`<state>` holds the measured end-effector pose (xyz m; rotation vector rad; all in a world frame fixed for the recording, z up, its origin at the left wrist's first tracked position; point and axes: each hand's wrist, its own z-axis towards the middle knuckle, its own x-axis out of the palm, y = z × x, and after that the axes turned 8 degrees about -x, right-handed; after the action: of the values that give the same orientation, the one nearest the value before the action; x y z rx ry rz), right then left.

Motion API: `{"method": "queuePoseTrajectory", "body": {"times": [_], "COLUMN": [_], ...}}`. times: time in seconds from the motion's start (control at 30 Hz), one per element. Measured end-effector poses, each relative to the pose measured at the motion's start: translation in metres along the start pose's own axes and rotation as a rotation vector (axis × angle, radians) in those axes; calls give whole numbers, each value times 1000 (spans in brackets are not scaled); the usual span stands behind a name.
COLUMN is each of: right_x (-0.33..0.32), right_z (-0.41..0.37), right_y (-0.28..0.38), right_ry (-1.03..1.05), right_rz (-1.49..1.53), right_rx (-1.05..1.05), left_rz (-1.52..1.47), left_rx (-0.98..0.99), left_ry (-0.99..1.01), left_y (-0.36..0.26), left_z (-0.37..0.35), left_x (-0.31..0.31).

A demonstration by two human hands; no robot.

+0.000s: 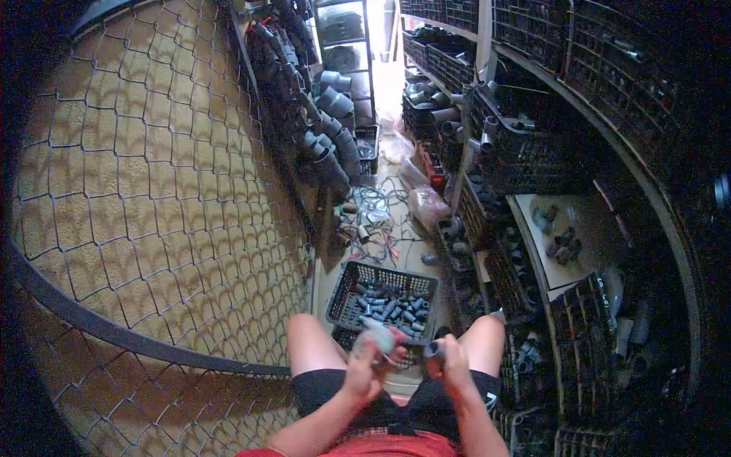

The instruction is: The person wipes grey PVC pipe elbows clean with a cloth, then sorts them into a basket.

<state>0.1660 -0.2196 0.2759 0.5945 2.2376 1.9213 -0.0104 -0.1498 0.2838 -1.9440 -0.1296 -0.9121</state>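
Note:
My left hand [364, 373] is closed around a crumpled pale cloth [378, 340] with a reddish part at its right side; motion blurs it a little. In my right hand [456, 367] is a short dark grey pipe fitting [435, 351], its open end turned toward the cloth. A small gap separates the two hands. Just beyond them, between my knees, stands a black plastic basket [352, 266] holding many small grey pipe fittings [392, 306]. Below its near side, part of another dark crate is half hidden by my hands.
Chain-link mesh [152, 190] fills the left side. Large grey pipe fittings [333, 103] are stacked at the back left. Shelves with black crates [533, 160] line the right. Cables and scraps [373, 209] and a plastic bag [428, 207] lie on the floor ahead.

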Motion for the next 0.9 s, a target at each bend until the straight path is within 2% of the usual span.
{"method": "queuePoseTrajectory", "body": {"times": [0.03,0.07,0.1,0.13,0.17,0.2,0.23,0.27,0.3,0.33,0.37,0.43,0.5,0.53,0.67,0.73,0.77,0.8,0.83,0.9], "right_x": [-8,-17,-15,-8,-3,-2,0,3,5,4,2,-3,0,3,18,25,26,27,25,17], "right_z": [2,0,0,-3,-7,-6,-7,-8,-9,-7,-6,-2,-5,-7,-16,-22,-24,-27,-26,-17], "right_y": [4,11,12,12,11,5,7,9,10,3,1,-5,3,9,18,26,27,32,32,30], "right_ry": [-75,-17,-15,90,196,288,292,306,317,192,97,186,180,176,115,114,118,133,130,70], "right_rz": [34,-57,-64,-153,-238,-336,-337,-236,-134,-71,91,-9,-28,-50,-190,-222,-215,-138,-137,-341], "right_rx": [29,31,32,-68,-166,-289,-290,-174,-55,-88,21,-40,-41,-48,-186,-278,-322,-226,-221,-322], "left_rz": [-6,-11,208,428,422,569,715,728,728,979,1220,1295,1473,1495,1452,1336,1153,1112,1070,1566], "left_rx": [14,15,58,95,87,41,0,-147,-147,106,367,408,327,484,482,509,565,515,455,481], "left_ry": [-112,-111,-35,37,30,198,371,256,253,327,399,402,369,343,252,322,348,363,378,402], "left_y": [-11,-16,-18,-17,-13,-13,-12,13,3,-18,-36,-45,-43,-39,-24,-6,5,5,3,-13], "left_z": [1,0,-3,-7,-8,-6,-2,15,11,4,0,-2,-3,2,3,8,8,5,-1,3], "left_x": [-8,-21,-36,-43,-45,-43,-42,-46,-38,-22,-8,-1,-5,-9,-13,-24,-24,-13,-6,1]}}
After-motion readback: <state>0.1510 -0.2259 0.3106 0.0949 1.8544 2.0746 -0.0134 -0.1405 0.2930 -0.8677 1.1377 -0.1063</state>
